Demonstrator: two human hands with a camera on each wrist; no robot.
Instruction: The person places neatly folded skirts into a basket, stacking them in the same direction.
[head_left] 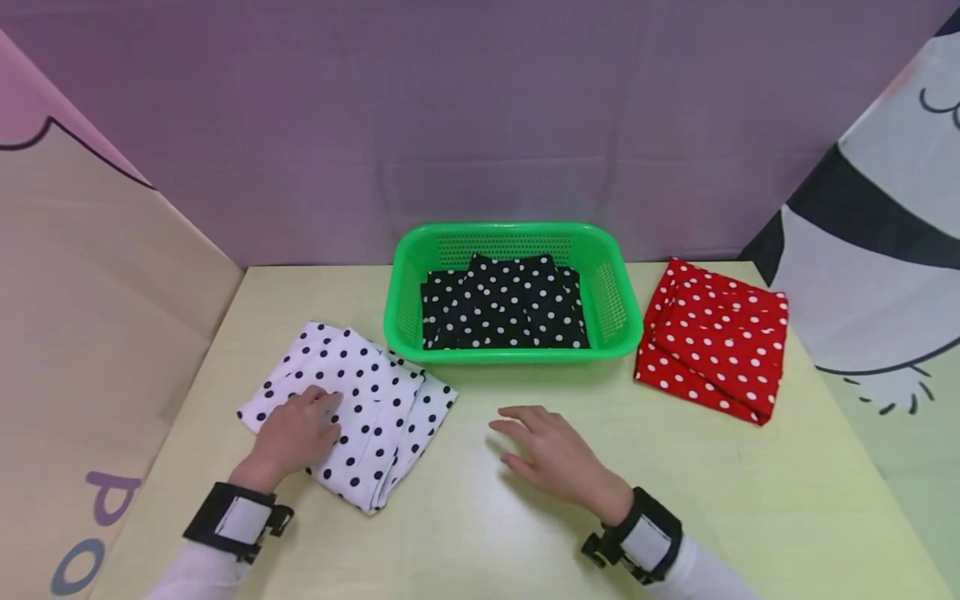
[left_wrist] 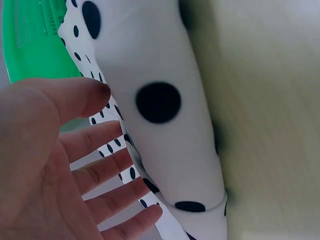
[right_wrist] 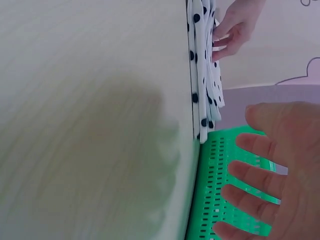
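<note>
A folded white cloth with black dots (head_left: 367, 400) lies on the table at the left. My left hand (head_left: 296, 429) is over its left part, fingertips right at the fabric. In the left wrist view the fingers (left_wrist: 107, 172) are spread and relaxed beside the thick folded edge, the thumb apart from them. My right hand (head_left: 555, 454) hovers over the middle of the table, palm down, with nothing in it. The right wrist view shows its fingers (right_wrist: 255, 177) loosely extended, overlapping the green basket (right_wrist: 207, 200) there.
The green plastic basket (head_left: 510, 357) stands at the back centre, with folded black cloth with white dots (head_left: 510, 308) inside. A folded red cloth with white dots (head_left: 716, 342) lies at the right. Fabric walls, including a purple one (head_left: 487, 125), border the table (head_left: 465, 533).
</note>
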